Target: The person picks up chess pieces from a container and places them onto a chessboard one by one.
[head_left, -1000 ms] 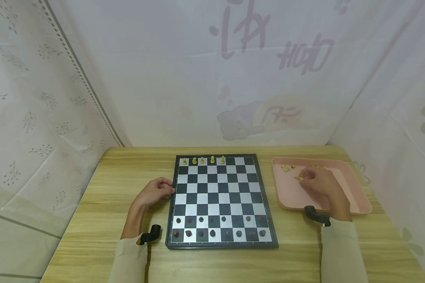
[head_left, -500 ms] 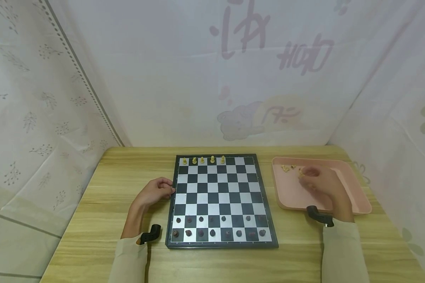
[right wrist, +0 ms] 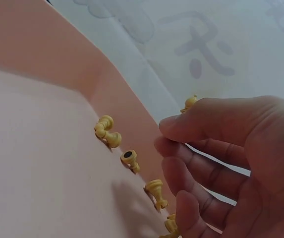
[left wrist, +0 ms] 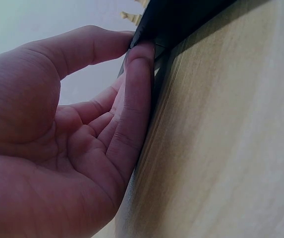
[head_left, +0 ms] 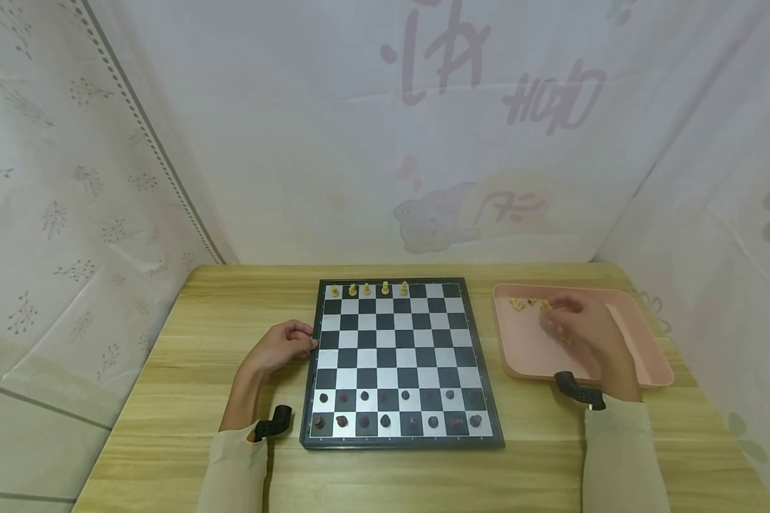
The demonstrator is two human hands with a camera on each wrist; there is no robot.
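My left hand (head_left: 277, 349) grips the left edge of the black-and-white chessboard (head_left: 394, 356); in the left wrist view, the thumb (left wrist: 94, 45) lies on one side of the dark rim and a finger on the other. Over the pink tray (head_left: 526, 349), my right hand (head_left: 587, 331) pinches a pale yellow chess piece (right wrist: 190, 102) between thumb and index finger. Most of that piece is hidden behind the thumb. Below these fingers, several more pale pieces (right wrist: 155, 192) lie on their sides along the tray's wall, one showing its black base (right wrist: 128, 154).
Several pale pieces (head_left: 385, 288) stand in the board's far row, on its left side. Dark pieces (head_left: 386, 422) fill most of the two near rows. The wooden table (head_left: 385, 477) ends at a white patterned curtain (head_left: 295, 142) behind and on both sides.
My right hand has shifted slightly to the right over the tray. A pale piece close to its fingertips now shows nearer the tray's far wall. The left hand stays on the board.
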